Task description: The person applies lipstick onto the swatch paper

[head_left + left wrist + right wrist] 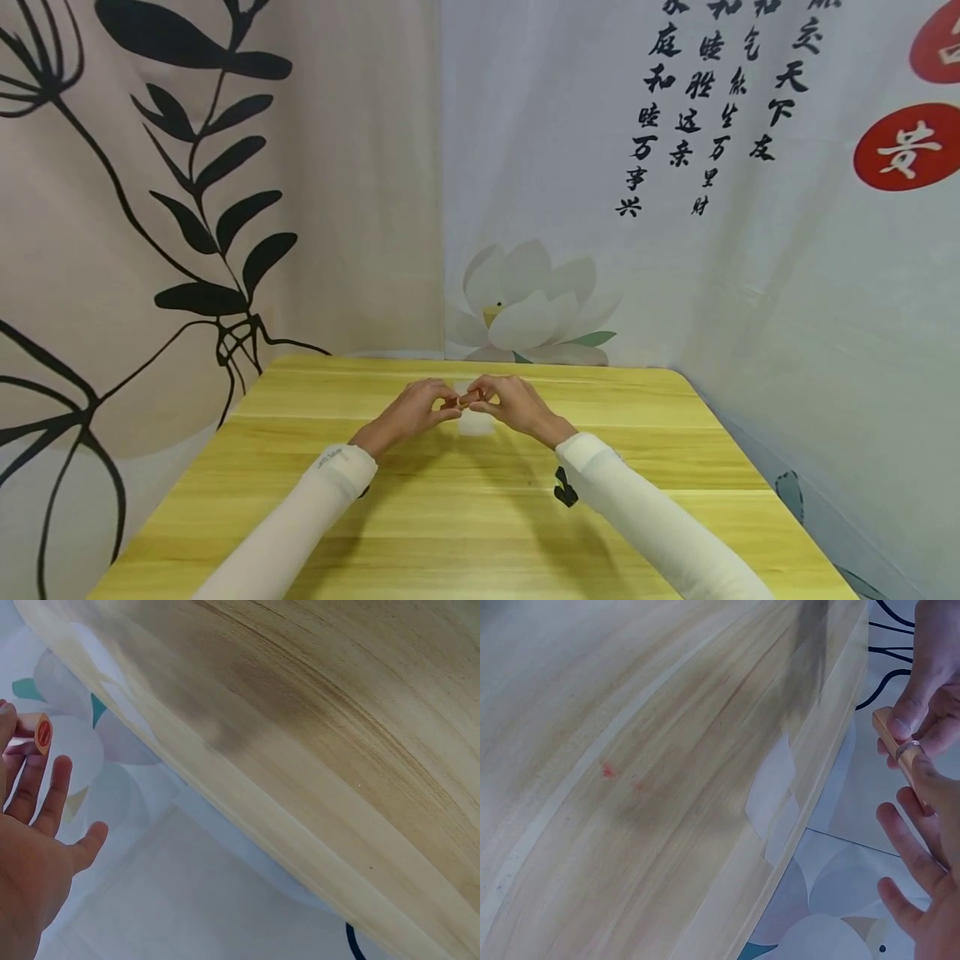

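Both hands hold a small wooden seal stamp point(472, 397) above the far part of the table. The stamp is a short, light brown stick with a shiny ring point(908, 747) round its middle. A red oval mark point(44, 735) shows on one end in the left wrist view. My left hand point(420, 408) pinches the left end between thumb and fingers. On the right end, my right hand point(521, 407) grips with thumb and forefinger, while its other fingers spread loosely in the right wrist view. Fingers cover part of the stamp.
White paper point(476, 423) lies on the wooden table point(465, 517) below the hands, close to the far edge. Red smudges point(607, 770) mark the tabletop. Behind the table hangs a printed curtain point(360, 167) with plants, a lotus and writing.
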`<state>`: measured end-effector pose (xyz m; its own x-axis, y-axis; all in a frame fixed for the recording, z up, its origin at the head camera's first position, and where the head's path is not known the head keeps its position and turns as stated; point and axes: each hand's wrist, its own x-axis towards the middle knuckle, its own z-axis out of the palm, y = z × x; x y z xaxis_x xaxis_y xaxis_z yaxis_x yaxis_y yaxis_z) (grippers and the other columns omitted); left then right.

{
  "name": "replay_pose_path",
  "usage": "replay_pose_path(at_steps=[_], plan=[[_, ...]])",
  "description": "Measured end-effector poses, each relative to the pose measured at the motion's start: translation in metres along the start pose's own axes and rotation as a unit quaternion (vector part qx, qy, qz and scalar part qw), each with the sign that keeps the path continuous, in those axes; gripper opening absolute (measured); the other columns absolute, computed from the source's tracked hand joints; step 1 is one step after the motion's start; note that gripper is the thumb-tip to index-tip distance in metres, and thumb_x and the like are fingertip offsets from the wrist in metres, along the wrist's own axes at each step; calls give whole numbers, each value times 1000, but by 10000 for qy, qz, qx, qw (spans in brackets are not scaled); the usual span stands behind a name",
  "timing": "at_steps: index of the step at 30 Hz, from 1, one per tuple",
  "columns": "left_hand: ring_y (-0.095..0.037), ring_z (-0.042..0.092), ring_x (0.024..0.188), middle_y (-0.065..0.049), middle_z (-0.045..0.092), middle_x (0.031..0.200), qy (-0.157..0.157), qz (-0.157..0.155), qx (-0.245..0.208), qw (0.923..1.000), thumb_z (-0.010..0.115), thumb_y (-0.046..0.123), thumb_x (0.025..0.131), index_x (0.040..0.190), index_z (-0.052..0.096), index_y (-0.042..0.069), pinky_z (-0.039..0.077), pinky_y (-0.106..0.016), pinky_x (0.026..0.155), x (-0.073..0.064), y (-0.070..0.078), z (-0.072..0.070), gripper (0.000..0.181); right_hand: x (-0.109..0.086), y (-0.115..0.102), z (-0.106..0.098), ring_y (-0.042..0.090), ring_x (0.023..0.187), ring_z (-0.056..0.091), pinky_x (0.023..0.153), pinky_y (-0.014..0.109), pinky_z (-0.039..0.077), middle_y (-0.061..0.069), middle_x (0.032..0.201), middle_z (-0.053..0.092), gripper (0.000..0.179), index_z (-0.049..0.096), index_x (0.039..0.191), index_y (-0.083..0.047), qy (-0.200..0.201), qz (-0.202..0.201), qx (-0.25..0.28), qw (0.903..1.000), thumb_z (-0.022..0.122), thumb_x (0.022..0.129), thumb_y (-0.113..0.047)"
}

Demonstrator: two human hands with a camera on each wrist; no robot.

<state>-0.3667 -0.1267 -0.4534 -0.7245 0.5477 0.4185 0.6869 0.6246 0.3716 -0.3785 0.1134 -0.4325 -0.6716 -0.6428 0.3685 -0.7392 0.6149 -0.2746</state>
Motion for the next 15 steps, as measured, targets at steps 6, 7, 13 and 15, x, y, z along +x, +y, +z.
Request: replay_pose_path(at_steps=[6, 7, 13, 15], plan=[[-13, 64, 86, 5, 70, 96, -19, 26, 22, 10000, 77, 18, 96, 101, 76, 16, 51, -33, 75, 2, -1, 2, 6, -1, 1, -1, 13, 89, 73, 71, 29, 56, 1, 103, 77, 28, 72, 123, -16, -42, 66, 41, 10000, 72, 99, -32], [-13, 64, 86, 5, 70, 96, -17, 29, 28, 10000, 77, 18, 96, 101, 76, 16, 51, -33, 75, 2, -1, 3, 6, -1, 1, -1, 13, 90, 73, 71, 29, 56, 0, 103, 77, 28, 71, 123, -16, -42, 65, 40, 10000, 72, 99, -32], [-14, 64, 87, 4, 71, 97, -3, 14, 17, 10000, 76, 21, 97, 102, 76, 15, 52, -34, 75, 1, -3, 4, 8, -2, 3, -2, 12, 88, 72, 70, 27, 56, 0, 102, 77, 28, 72, 122, -17, -13, 35, -11, 10000, 72, 99, -32], [-14, 65, 88, 4, 71, 97, 11, 18, -12, 10000, 77, 20, 96, 102, 77, 15, 53, -35, 76, 1, -3, 4, 7, -1, 4, -2, 11, 88, 72, 69, 26, 55, -1, 101, 77, 28, 72, 122, -16, -1, 8, -26, 10000, 72, 99, -32]])
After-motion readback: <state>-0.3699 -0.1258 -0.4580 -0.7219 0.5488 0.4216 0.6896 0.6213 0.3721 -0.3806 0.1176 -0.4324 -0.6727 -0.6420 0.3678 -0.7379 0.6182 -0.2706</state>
